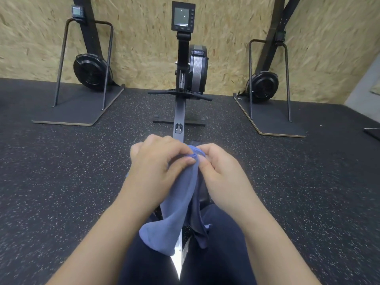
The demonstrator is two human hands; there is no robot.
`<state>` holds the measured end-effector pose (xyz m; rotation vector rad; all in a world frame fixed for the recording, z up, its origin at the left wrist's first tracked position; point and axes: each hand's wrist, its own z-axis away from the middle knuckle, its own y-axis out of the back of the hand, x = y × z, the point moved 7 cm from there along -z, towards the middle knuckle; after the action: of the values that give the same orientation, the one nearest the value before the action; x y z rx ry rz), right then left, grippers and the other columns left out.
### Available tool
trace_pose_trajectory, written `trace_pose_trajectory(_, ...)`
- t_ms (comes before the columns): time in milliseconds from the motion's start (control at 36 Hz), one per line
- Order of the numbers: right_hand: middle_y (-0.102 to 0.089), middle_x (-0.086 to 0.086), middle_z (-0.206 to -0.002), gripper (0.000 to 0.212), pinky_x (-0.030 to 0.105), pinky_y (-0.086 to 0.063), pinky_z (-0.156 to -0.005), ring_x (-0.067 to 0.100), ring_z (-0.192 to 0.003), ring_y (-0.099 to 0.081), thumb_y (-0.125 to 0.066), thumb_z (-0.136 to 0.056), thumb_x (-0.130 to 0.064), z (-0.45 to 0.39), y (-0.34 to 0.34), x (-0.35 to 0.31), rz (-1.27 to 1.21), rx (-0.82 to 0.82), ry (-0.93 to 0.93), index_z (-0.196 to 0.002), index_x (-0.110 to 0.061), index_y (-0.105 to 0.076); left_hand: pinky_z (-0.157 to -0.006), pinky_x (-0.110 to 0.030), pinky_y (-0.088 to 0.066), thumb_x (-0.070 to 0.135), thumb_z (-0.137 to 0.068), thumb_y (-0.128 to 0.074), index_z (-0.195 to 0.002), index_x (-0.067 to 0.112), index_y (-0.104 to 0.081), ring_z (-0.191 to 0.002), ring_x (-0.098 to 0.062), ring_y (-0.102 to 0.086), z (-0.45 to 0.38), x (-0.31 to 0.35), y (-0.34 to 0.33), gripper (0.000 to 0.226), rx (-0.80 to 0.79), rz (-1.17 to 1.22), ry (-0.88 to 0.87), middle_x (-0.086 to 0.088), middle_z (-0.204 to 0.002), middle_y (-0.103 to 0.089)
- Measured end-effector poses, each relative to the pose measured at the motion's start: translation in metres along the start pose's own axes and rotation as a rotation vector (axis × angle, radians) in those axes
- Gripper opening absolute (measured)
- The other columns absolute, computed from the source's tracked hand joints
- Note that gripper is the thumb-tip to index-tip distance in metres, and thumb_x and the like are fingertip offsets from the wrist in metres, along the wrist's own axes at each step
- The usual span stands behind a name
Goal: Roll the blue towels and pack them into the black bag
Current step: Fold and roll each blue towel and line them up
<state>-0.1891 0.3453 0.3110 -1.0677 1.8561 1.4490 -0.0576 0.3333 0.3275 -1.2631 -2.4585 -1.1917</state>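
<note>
While I sit astride the rower (pixel 181 83), my left hand (pixel 158 161) and right hand (pixel 218 167) meet in front of me, both pinching the top edge of one blue towel (pixel 176 204). My left thumb and fingers are curled over the bunched hem from the left; my right thumb and forefinger nip it from the right, the two grips almost touching. From that edge the towel hangs straight down toward me, its long axis running from my fingertips to my lap, where the lower end drapes over my legs and the rail (pixel 178 254). It hangs in loose folds, not flat. Neither hand is nearer than the other; both hold the same end. I judge that rolling has not yet begun, and that the roll must run along this hanging length, starting at the pinched edge, so the cloth wants spreading first. No black bag is in view, nor any other towel.
</note>
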Motion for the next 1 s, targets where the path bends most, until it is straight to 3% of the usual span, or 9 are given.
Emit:
trace_pose_trajectory(278, -0.065, -0.014, -0.106, 0.026, 0.023, -0.043, -0.085, 0.0, -0.1, -0.055, -0.038, -0.101, -0.022, 0.002, -0.003, -0.004, 0.056, -0.092, 0.044, -0.115, -0.027, -0.06, -0.08, -0.031, -0.024, 0.057, -0.076, -0.048, -0.091, 0.04, -0.049, -0.08, -0.001, -0.046, -0.001, -0.001, 0.001, 0.022, 0.035, 0.057, 0.042, 0.021, -0.076, -0.057)
trace_pose_trajectory(389, -0.066, -0.015, -0.111, 0.029, 0.024, -0.043, -0.093, -0.003, -0.106, -0.056, -0.042, -0.098, -0.037, 0.001, -0.006, -0.007, 0.009, -0.127, 0.088, -0.119, -0.025, -0.059, -0.082, -0.036, -0.036, 0.057, -0.069, -0.053, -0.086, 0.035, -0.051, -0.082, 0.003, -0.05, 0.0, -0.007, 0.004, 0.028, 0.076, 0.108, 0.105, 0.018, -0.072, -0.057)
trace_pose_trajectory(472, -0.07, -0.01, -0.107, 0.02, 0.022, -0.046, -0.091, -0.003, -0.102, -0.061, -0.055, -0.096, -0.019, -0.001, -0.007, -0.005, -0.058, -0.137, 0.085, -0.116, -0.018, -0.06, -0.076, -0.017, -0.037, 0.046, -0.066, -0.065, -0.067, 0.035, -0.057, -0.08, 0.006, -0.051, 0.0, -0.011, 0.004, 0.014, 0.062, 0.19, 0.16, 0.028, -0.081, -0.058)
trace_pose_trajectory(556, -0.072, -0.013, -0.092, 0.016, 0.02, -0.048, -0.077, -0.005, -0.086, -0.064, -0.057, -0.094, -0.012, -0.004, -0.001, 0.0, -0.1, -0.051, 0.099, -0.1, -0.026, -0.063, -0.075, -0.007, -0.035, 0.036, -0.068, -0.068, -0.067, 0.037, -0.062, -0.085, 0.004, -0.054, -0.001, -0.014, 0.002, 0.007, 0.032, 0.244, 0.167, 0.024, -0.076, -0.06)
trace_pose_trajectory(639, -0.068, -0.014, -0.084, 0.015, 0.027, -0.047, -0.07, 0.0, -0.076, -0.06, -0.051, -0.093, -0.023, -0.008, 0.004, 0.007, -0.083, 0.039, 0.107, -0.088, -0.035, -0.058, -0.092, -0.026, -0.038, 0.045, -0.069, -0.066, -0.088, 0.04, -0.059, -0.096, 0.007, -0.048, -0.002, -0.019, -0.003, 0.021, -0.057, 0.201, 0.106, 0.032, -0.093, -0.059)
trace_pose_trajectory(694, -0.066, -0.01, -0.088, 0.014, 0.029, -0.045, -0.071, 0.005, -0.077, -0.058, -0.049, -0.094, -0.022, -0.01, 0.008, 0.011, -0.091, 0.086, 0.106, -0.09, -0.034, -0.056, -0.095, -0.041, -0.035, 0.061, -0.065, -0.058, -0.102, 0.047, -0.052, -0.107, -0.002, -0.043, 0.0, -0.028, -0.007, 0.039, -0.135, 0.087, 0.078, 0.028, -0.101, -0.055)
trace_pose_trajectory(778, -0.063, -0.009, -0.09, 0.015, 0.028, -0.042, -0.072, 0.007, -0.079, -0.055, -0.047, -0.098, -0.019, -0.011, 0.012, 0.017, -0.118, 0.105, 0.09, -0.093, -0.031, -0.054, -0.101, -0.038, -0.027, 0.067, -0.061, -0.064, -0.102, 0.059, -0.049, -0.118, -0.005, -0.028, 0.003, -0.042, -0.011, 0.044, -0.228, 0.026, 0.115, 0.021, -0.119, -0.038)
trace_pose_trajectory(889, -0.059, -0.015, -0.087, 0.02, 0.018, -0.039, -0.073, 0.001, -0.08, -0.053, -0.045, -0.1, -0.014, -0.011, 0.012, 0.02, -0.129, 0.083, 0.08, -0.092, -0.031, -0.052, -0.105, -0.031, -0.018, 0.037, -0.074, -0.078, -0.094, 0.071, -0.049, -0.114, 0.009, -0.017, 0.007, -0.048, -0.016, 0.049, -0.312, 0.115, 0.124, 0.023, -0.126, -0.027)
trace_pose_trajectory(1000, -0.058, -0.017, -0.087, 0.021, 0.012, -0.038, -0.072, -0.004, -0.08, -0.052, -0.044, -0.1, -0.013, -0.01, 0.013, 0.019, -0.14, 0.08, 0.092, -0.092, -0.031, -0.052, -0.108, -0.041, -0.021, 0.059, -0.068, -0.064, -0.105, 0.061, -0.043, -0.12, 0.003, -0.015, 0.009, -0.058, -0.02, 0.043, -0.368, 0.0, 0.129, 0.021, -0.129, -0.024)
